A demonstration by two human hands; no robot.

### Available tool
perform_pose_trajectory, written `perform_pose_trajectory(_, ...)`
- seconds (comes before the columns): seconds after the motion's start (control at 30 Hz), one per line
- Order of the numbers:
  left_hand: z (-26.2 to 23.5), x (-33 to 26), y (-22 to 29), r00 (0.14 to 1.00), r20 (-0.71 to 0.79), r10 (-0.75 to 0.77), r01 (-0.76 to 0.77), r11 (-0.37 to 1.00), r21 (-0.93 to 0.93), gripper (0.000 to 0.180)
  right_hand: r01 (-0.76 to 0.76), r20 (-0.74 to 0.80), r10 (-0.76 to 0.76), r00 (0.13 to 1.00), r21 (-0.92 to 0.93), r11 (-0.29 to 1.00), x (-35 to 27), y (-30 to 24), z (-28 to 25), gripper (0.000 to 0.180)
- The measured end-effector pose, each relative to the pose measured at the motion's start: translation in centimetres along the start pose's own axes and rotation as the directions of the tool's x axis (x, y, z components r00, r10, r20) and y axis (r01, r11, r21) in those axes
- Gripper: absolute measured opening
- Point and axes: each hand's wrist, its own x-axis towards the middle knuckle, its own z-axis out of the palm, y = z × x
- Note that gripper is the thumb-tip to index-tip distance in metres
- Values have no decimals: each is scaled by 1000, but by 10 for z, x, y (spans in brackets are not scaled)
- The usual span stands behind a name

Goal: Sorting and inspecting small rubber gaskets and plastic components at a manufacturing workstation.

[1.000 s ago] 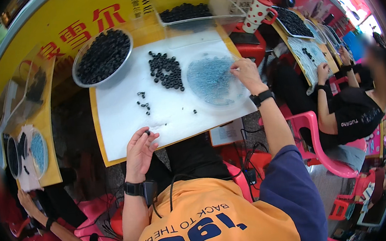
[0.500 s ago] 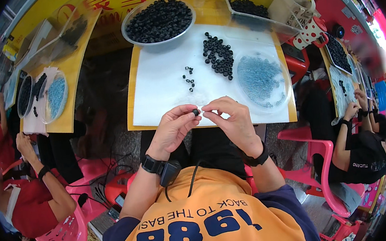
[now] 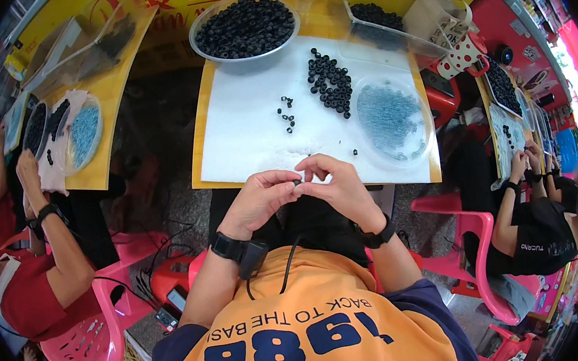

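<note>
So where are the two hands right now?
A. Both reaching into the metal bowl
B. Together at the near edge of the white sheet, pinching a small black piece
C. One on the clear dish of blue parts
B: the left hand and right hand meet fingertip to fingertip over the near edge of the white sheet, a small black piece between them.

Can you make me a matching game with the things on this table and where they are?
Things:
1. metal bowl of black rings
2. clear dish of blue pieces
3. loose pile of black rings
4. small black ring

Places:
A. on the white sheet, just left of the clear dish
B. pinched between the left hand and right hand
C. at the far edge of the white sheet
D. on the right side of the white sheet

Pairs: 1-C, 2-D, 3-A, 4-B
</note>
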Motion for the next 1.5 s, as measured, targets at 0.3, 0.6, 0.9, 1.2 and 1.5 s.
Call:
perform_pose_trajectory(0.3,-22,-8,-18,992,-97,-80,27,886,-462,21,-12,-283,-101,954,-375,927,-4,34,-29,21)
perform_pose_trajectory(0.6,-13,-1,-5,992,-121,-27,-32,885,-465,21,-184,-338,-76,938,-672,717,-15,68,-39,12)
perform_pose_trajectory(0.9,-16,-5,-3,987,-156,-27,-49,885,-462,21,-270,-404,-49,914,-692,669,-25,56,-42,13)
perform_pose_trajectory(1.2,0,1,3,987,-159,-14,-38,947,-319,23,-201,-160,337,928,546,813,-22,25,-22,21)
perform_pose_trajectory(1.5,7,-2,11,983,-166,81,-118,968,-223,22,-192,2,298,955,767,612,-1,12,3,23)
